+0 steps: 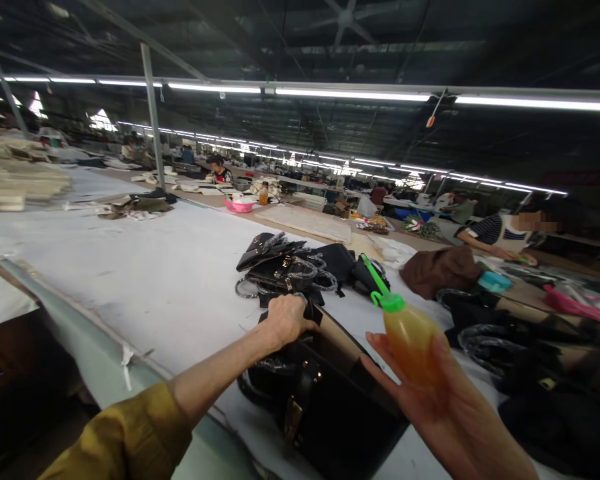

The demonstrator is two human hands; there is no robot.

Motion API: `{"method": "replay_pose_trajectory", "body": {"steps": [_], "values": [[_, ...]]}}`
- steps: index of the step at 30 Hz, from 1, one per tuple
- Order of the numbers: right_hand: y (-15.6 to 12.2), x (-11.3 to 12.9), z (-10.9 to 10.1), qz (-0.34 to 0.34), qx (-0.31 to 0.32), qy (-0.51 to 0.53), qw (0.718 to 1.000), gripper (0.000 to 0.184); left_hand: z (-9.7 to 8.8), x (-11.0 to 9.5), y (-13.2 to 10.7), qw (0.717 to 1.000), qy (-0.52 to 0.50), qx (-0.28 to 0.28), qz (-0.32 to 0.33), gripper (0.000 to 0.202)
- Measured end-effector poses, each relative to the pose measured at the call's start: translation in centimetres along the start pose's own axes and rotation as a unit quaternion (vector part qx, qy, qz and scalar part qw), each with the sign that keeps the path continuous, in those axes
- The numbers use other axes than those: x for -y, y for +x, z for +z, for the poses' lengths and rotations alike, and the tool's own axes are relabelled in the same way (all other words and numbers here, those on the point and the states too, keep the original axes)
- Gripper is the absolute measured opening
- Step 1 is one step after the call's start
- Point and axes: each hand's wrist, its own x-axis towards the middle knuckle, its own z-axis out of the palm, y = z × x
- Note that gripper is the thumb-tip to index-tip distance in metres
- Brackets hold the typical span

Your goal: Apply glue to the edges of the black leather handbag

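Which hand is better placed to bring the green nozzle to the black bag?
Right, likely: the right hand holds the bottle beside the black bag, while the left hand grips the bag's top edge.

Bag [340, 413] on table [155, 280]; bottle [407, 337] right; bag pile [290, 267] behind.

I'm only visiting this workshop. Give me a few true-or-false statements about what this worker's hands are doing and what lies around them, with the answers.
1. The right hand holds a squeeze bottle of amber liquid with a green nozzle. True.
2. The left hand lies open and empty. False: it grips the top edge of a black handbag.
3. A pile of black bags lies just beyond the left hand. True.
4. The basin in the distance is blue. False: the basin is pink.
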Motion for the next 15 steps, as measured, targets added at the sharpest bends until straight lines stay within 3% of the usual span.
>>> {"method": "replay_pose_trajectory", "body": {"steps": [5,8,10,15], "values": [[0.0,0.2,-0.3,0.005,-0.003,0.007,1.000,0.029,0.6,0.6,0.1,0.997,-0.072,-0.013,0.008,0.017],[-0.1,0.2,-0.2,0.008,-0.004,0.007,1.000,0.029,1.1,1.5,0.4,0.986,-0.160,-0.001,0.039,0.014],[-0.1,0.1,-0.2,0.007,-0.006,0.007,1.000,0.029,1.5,2.2,0.8,0.967,-0.246,0.032,0.060,0.016],[0.2,-0.1,-0.4,0.002,-0.024,0.022,0.999,0.036,2.7,3.6,1.6,0.887,-0.438,0.101,0.105,0.019]]}}
